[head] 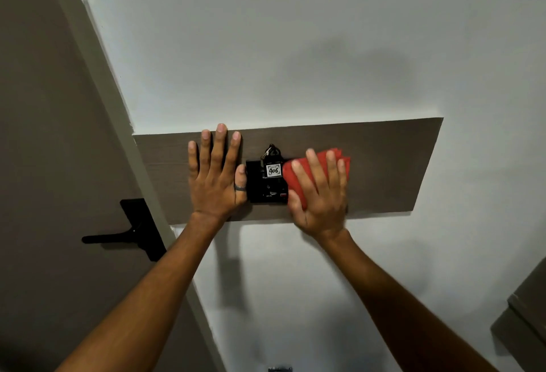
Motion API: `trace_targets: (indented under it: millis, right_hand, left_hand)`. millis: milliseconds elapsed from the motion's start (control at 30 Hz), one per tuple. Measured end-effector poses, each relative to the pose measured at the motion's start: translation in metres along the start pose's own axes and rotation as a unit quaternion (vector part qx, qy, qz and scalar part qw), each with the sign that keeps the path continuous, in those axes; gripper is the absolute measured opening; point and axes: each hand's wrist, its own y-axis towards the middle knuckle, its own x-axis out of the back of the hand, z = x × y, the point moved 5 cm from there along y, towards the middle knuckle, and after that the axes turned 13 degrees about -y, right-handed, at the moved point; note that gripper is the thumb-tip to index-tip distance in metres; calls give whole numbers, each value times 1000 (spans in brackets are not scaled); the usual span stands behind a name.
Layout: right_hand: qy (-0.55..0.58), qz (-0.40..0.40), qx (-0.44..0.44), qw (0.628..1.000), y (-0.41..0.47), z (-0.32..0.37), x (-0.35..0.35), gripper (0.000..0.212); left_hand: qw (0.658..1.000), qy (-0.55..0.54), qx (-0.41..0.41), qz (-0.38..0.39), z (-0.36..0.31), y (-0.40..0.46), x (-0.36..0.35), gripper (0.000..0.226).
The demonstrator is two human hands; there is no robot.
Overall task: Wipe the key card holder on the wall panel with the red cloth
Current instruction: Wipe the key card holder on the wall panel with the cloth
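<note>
A black key card holder [260, 184] is mounted on a brown wall panel [384, 164]. A key tag marked 406 [273, 170] sticks out of its top on a ring. My right hand [320, 194] presses a folded red cloth [295, 178] flat against the panel, at the holder's right edge. The cloth covers the holder's right side. My left hand [214, 176] lies flat on the panel with fingers spread, its thumb touching the holder's left edge.
A brown door [44, 164] with a black lever handle [124, 235] stands to the left, behind a pale door frame [118, 105]. White wall surrounds the panel. A brown cabinet corner [526, 312] juts in at the lower right.
</note>
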Motion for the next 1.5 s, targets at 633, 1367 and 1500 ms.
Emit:
trace_targets:
  millis: [633,1367,1500]
  right_hand:
    - [19,-47,-215,975,1,25,-4,44]
    - [47,-46,-36,997,7,4,4,41]
    - [16,-58,-61,996,19,-1,-5,43]
  left_hand:
    - [999,7,36,-29,-1,-9,-6,60]
    - [998,0,41,-45,3,-15,-9,59]
    - [998,10,35,-49,2,-14,-10,58]
